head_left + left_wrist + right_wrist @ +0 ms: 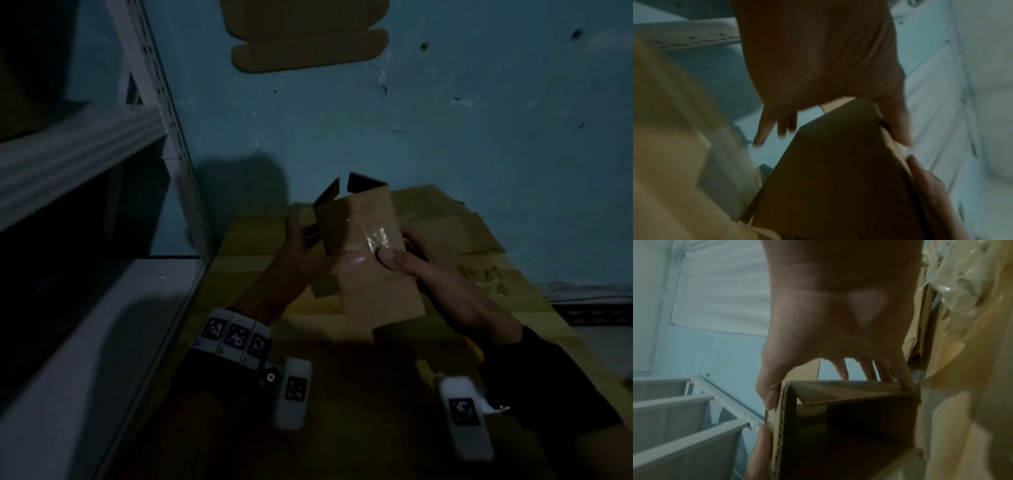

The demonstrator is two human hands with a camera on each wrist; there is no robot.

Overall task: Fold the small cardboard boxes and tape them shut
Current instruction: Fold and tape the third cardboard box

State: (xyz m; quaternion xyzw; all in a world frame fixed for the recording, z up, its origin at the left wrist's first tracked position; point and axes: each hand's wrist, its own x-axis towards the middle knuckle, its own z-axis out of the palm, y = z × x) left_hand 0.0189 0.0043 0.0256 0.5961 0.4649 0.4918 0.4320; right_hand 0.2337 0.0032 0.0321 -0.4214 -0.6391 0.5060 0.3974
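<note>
I hold a small brown cardboard box in front of me with both hands. A shiny strip of clear tape runs along its upper face. The flaps at its far end stand open. My left hand grips the box's left side, thumb across the front face. My right hand grips the right side, its thumb pressing beside the tape and its fingers behind. The left wrist view, blurred, shows the left hand over the dark box. In the right wrist view the right hand clasps the box's open end.
Under my hands lies a large cardboard carton with flattened cardboard on its far right. A flat box blank lies further off on the blue surface. A white metal rack stands close on the left. Crumpled clear plastic lies to the right.
</note>
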